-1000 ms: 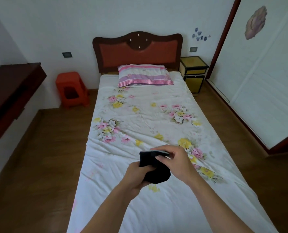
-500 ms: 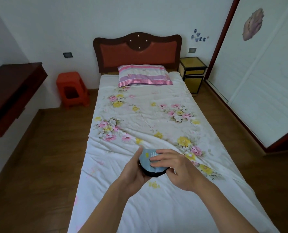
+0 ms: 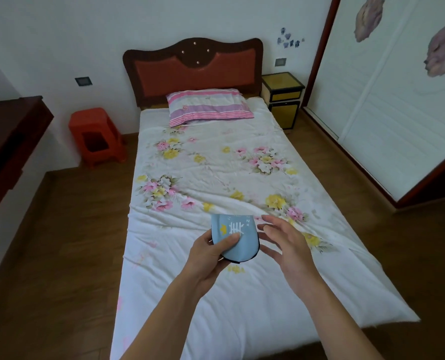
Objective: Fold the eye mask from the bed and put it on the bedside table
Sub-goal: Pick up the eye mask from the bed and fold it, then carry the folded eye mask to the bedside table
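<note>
The eye mask (image 3: 238,236) is folded in half, light blue with white and yellow print and a dark rim, held above the foot half of the bed (image 3: 216,162). My left hand (image 3: 211,252) is shut on it, thumb pressed on its face. Just right of the mask, my right hand (image 3: 281,237) hovers with its fingers spread and holds nothing. The yellow bedside table (image 3: 282,85) with dark trim stands far off at the bed's head, on the right side.
A striped pink pillow (image 3: 208,106) lies under the red headboard (image 3: 194,68). A red plastic stool (image 3: 96,136) stands left of the bed, a dark wooden desk (image 3: 5,141) on the far left. A white sliding wardrobe (image 3: 398,100) fills the right wall. Wood floor runs along both sides of the bed.
Both hands held the mask with its dark side showing, then folded it. Now my right hand has let go and drawn slightly right; the blue printed side faces up in my left hand.
</note>
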Demonstrator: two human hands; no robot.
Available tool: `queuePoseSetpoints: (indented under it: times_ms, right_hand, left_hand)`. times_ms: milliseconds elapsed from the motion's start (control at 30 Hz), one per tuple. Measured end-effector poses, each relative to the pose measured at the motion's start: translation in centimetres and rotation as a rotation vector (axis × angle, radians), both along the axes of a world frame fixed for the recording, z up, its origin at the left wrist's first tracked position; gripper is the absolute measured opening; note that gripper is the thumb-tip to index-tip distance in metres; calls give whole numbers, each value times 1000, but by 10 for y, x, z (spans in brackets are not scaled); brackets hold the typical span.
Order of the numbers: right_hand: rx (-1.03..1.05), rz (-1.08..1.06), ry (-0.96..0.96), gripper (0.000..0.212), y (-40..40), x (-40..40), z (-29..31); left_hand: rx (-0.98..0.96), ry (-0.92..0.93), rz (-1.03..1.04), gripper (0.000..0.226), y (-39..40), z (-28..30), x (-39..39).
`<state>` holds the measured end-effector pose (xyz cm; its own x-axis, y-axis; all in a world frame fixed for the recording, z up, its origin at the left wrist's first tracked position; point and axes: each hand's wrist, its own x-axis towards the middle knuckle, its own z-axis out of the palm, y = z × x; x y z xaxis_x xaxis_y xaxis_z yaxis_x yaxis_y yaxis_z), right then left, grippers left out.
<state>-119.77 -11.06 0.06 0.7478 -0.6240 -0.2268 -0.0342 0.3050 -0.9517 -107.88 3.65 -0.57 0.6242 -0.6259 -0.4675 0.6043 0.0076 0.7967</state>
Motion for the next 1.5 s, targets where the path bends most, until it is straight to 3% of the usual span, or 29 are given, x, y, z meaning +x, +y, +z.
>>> queuePoseSetpoints:
  times_ms: [200, 433, 800, 1033, 1500]
  right_hand:
    - [176, -107, 88, 18, 16, -43, -20]
    - [212, -368, 135, 20, 38, -84, -35]
    - [343, -853, 93, 28, 105, -148, -41]
    - [365, -1135, 63, 30, 138, -208, -33]
    - [353, -1333, 16, 17, 121, -315, -60]
  left_hand:
    - [11, -17, -133, 51, -6, -11, -25]
    - [25, -5, -379, 37, -22, -29, -43]
    - [28, 35, -766, 47, -35, -48, -86]
    - [34, 13, -990, 29, -46, -46, -141]
    - [19, -134, -1212, 34, -108, -41, -269]
